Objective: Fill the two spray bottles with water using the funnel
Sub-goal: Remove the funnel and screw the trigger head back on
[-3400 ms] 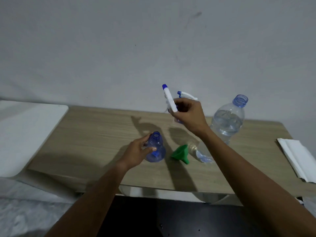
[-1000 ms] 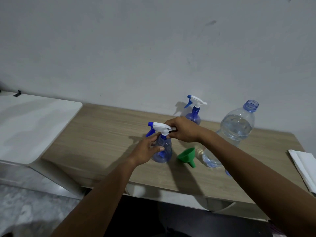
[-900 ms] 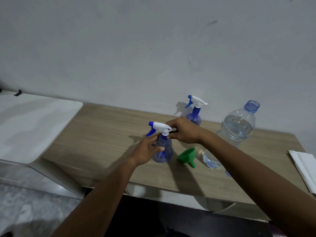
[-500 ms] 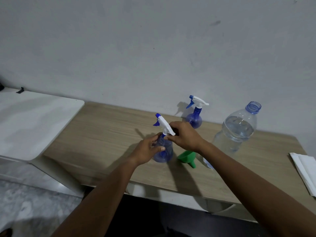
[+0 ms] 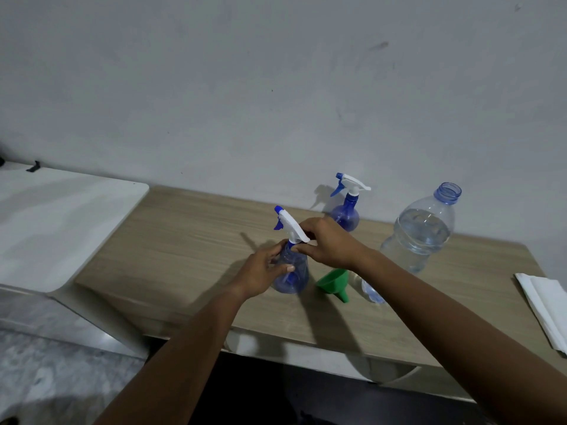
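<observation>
Now left hand (image 5: 260, 273) grips bulbous translucent-blue spray bottle (image 5: 291, 274), right hand (image 5: 329, 242) pinching collar

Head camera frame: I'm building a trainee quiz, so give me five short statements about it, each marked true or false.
1. The left hand holds the body of the near spray bottle. True.
2. The green funnel sits in that bottle's neck. False: it lies on its side on the table, to the bottle's right.
3. The right hand grips the trigger head at the near bottle's neck. True.
4. The large water bottle is capped. False: its neck is open.
5. The far spray bottle lies tipped over. False: it stands upright by the wall.
</observation>
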`<control>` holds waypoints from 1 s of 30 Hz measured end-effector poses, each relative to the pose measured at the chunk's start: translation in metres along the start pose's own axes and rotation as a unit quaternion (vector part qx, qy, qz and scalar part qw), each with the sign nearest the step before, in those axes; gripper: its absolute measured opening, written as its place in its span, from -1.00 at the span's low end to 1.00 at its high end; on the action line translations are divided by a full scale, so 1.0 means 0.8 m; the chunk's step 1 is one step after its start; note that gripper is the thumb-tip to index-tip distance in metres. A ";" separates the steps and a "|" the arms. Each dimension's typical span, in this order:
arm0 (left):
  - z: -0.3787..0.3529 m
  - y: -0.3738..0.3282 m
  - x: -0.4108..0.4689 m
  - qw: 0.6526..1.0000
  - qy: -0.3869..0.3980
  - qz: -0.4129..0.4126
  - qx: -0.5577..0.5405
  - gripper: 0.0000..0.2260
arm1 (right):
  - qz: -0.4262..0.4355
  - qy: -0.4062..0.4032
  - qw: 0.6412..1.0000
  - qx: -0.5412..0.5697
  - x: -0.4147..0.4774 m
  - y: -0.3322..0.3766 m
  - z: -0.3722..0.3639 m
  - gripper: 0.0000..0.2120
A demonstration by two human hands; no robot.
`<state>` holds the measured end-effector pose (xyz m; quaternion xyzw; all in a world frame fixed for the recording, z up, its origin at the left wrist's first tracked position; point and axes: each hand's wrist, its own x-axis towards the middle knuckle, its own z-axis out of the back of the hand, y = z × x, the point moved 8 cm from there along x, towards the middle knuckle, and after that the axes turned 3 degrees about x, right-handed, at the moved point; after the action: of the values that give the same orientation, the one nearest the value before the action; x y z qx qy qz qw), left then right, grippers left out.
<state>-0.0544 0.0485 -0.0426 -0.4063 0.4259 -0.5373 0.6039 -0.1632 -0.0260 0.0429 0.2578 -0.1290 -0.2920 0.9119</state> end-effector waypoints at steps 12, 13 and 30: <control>0.002 0.003 -0.001 0.999 -0.010 0.020 0.028 -0.52 | -0.074 -0.131 0.988 -0.039 -0.012 0.004 -0.009 -0.53; 0.002 0.002 -0.001 0.999 -0.011 0.019 0.025 -0.50 | -0.090 -0.144 0.985 -0.028 -0.017 -0.003 -0.007 -0.49; 0.002 0.000 0.000 1.000 -0.008 0.002 0.025 -0.49 | -0.124 -0.071 0.953 0.268 -0.020 -0.026 -0.022 -0.82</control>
<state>-0.0528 0.0488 -0.0421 -0.3944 0.4081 -0.5438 0.6182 -0.1786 -0.0241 0.0152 0.4851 -0.2339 -0.3753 0.7544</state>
